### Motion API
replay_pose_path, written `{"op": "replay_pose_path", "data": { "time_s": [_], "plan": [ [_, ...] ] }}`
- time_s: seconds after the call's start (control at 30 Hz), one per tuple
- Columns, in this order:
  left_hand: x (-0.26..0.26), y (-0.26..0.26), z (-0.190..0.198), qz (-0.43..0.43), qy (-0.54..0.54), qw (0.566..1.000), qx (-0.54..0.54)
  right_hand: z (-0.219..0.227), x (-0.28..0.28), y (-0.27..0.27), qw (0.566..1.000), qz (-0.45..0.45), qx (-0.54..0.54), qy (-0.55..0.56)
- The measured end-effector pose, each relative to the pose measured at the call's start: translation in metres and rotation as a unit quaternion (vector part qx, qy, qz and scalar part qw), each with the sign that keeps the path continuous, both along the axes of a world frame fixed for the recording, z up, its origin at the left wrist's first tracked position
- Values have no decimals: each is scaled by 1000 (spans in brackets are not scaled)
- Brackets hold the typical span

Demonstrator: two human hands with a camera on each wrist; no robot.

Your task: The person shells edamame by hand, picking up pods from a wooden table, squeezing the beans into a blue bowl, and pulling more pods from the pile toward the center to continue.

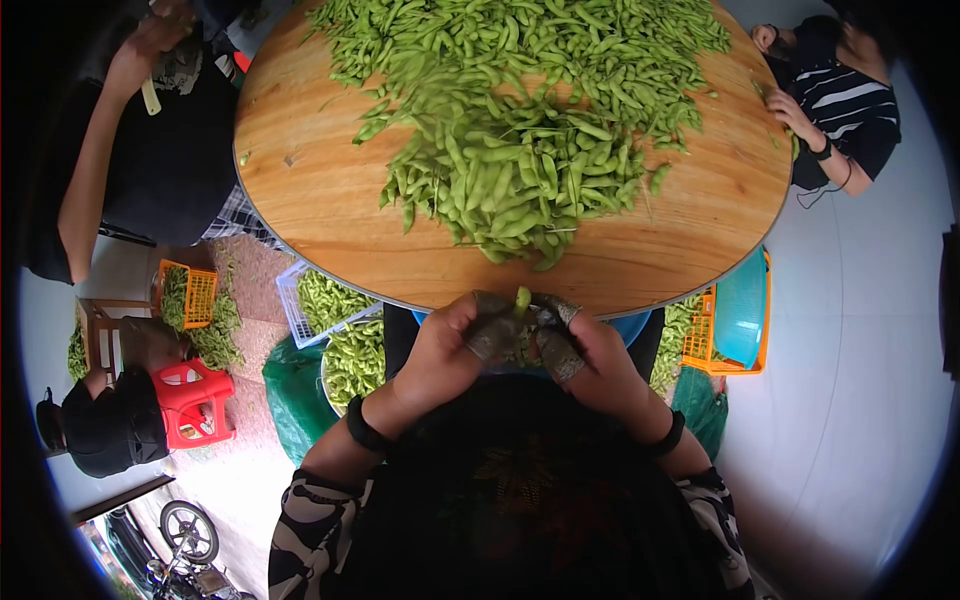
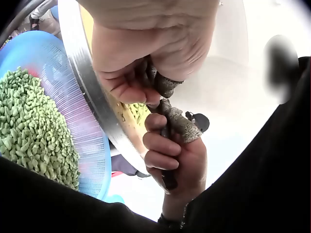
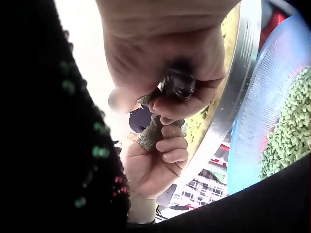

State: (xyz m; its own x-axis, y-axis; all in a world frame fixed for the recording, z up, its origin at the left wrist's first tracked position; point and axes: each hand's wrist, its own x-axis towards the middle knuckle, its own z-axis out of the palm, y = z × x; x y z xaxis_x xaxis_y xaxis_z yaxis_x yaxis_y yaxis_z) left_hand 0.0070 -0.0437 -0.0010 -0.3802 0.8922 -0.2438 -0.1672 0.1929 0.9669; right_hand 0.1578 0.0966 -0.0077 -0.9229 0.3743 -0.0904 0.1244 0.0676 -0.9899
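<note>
A green soybean pod (image 1: pixel 523 298) stands up between the fingertips of both hands, just off the near edge of the round wooden table. My left hand (image 1: pixel 445 343) pinches it from one side, its thumb and forefinger wrapped in worn, dirty coverings. From the other side my right hand (image 1: pixel 598 362) meets it with similarly wrapped fingers, curled in at the pod. Both wrist views show the left hand (image 2: pixel 155 53) and right hand (image 3: pixel 170 53) tip to tip, the pod mostly hidden by fingers. A large heap of soybean pods (image 1: pixel 520 175) covers the table's middle and far side.
A blue mesh basket (image 2: pixel 92 165) of shelled green beans sits below the metal-rimmed tabletop (image 1: pixel 310 200). Crates of pods flank my legs, including an orange crate (image 1: pixel 697 345) at right. Other people sit at left and right. A red stool (image 1: pixel 195 400) stands further left.
</note>
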Motion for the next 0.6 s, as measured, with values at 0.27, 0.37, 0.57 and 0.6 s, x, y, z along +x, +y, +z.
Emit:
{"op": "replay_pose_path", "data": {
  "time_s": [0.27,0.37,0.57,0.6],
  "plan": [
    [-3,1,-6,-48,121,991,8,3,-3,2,999,35,19,19],
    [-2,0,-8,-27,313,948,44,-5,-6,4,996,47,59,57],
    [-8,-4,-9,-73,532,843,37,1,-13,6,966,70,-188,-160],
    [-10,-5,-11,-74,532,843,38,-4,-11,7,967,69,-188,-160]
  ]
}}
